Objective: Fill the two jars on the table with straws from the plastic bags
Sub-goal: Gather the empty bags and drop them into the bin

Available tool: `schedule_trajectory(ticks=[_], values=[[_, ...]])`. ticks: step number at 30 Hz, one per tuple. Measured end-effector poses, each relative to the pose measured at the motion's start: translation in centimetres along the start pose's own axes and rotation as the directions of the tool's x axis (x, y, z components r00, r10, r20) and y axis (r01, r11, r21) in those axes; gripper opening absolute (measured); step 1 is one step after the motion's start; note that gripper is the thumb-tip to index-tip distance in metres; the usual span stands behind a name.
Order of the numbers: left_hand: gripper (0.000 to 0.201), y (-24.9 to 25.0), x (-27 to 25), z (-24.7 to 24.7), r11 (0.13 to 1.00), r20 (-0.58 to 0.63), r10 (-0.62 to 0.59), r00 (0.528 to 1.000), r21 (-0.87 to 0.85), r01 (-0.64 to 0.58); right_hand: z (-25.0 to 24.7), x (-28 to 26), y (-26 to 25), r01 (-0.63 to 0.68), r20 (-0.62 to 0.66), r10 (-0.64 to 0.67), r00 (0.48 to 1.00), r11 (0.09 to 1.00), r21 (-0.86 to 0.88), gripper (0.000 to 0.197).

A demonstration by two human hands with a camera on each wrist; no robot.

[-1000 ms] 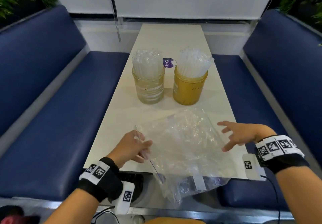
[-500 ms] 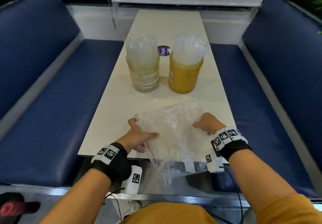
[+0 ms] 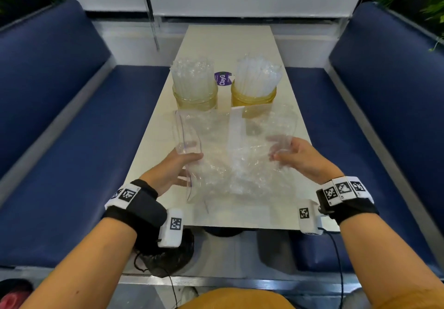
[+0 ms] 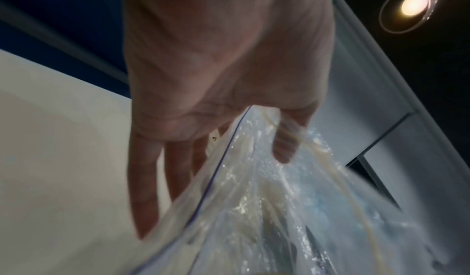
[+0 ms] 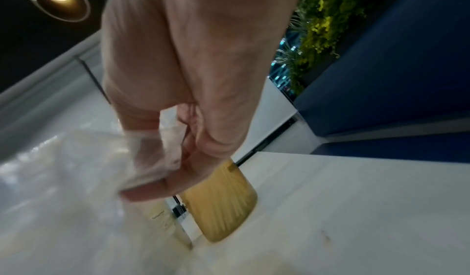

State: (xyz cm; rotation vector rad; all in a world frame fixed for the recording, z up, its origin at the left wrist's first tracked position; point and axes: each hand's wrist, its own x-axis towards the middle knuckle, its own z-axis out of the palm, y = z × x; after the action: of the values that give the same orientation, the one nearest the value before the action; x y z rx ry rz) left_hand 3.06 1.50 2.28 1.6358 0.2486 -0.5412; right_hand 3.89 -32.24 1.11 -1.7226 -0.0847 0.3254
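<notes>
Both hands hold one crumpled clear plastic bag [image 3: 230, 155] up between them above the bench [image 3: 153, 140]: the left hand [image 3: 171, 171] pinches its near-left edge between thumb and fingers, and the right hand [image 3: 296, 158] curls its fingers round the right edge. The bag's blue-lined edge runs away from the left hand toward the jars. Just beyond the hands stand the clear jar [image 3: 195, 97] and the yellow jar [image 3: 253, 97], upright and packed with straws [image 3: 257, 75] pointing up.

Straw-filled jars [image 3: 195, 94] behind crumpled bag [image 3: 233, 155]
</notes>
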Motion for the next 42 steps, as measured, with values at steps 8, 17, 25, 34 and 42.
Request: schedule_trajectory(ticks=[8, 17, 25, 34, 42], values=[[0.035, 1.8, 0.0, -1.4, 0.912, -0.101, 0.399, 0.911, -0.058, -0.406, -0.2, 0.2, -3.0, 0.100, -0.045, -0.110, 0.993, 0.979, -0.177, 0.009], [0.054, 3.3, -1.1, -3.8, 0.830, 0.019, 0.527, 0.849, 0.202, -0.520, -1.8, 0.0, -3.8, 0.095, 0.110, -0.064, 0.992, 0.947, -0.307, 0.050], [0.058, 6.2, -2.1, -1.4, 0.662, 0.188, 0.657, 0.730, 0.318, -0.678, 4.4, 2.2, -8.5, 0.257, 0.245, -0.141, 0.959, 0.800, -0.542, 0.088], [0.073, 7.1, -3.1, -1.6, 0.888, 0.131, 0.382, 0.915, 0.221, -0.403, 6.6, 4.5, -6.8, 0.337, 0.291, -0.200, 0.936, 0.749, -0.570, 0.045], [0.010, 7.4, -2.0, -2.5, 0.796, -0.064, 0.512, 0.856, 0.410, -0.445, 5.1, 3.9, -6.7, 0.227, 0.263, -0.052, 0.963, 0.681, -0.696, 0.057]])
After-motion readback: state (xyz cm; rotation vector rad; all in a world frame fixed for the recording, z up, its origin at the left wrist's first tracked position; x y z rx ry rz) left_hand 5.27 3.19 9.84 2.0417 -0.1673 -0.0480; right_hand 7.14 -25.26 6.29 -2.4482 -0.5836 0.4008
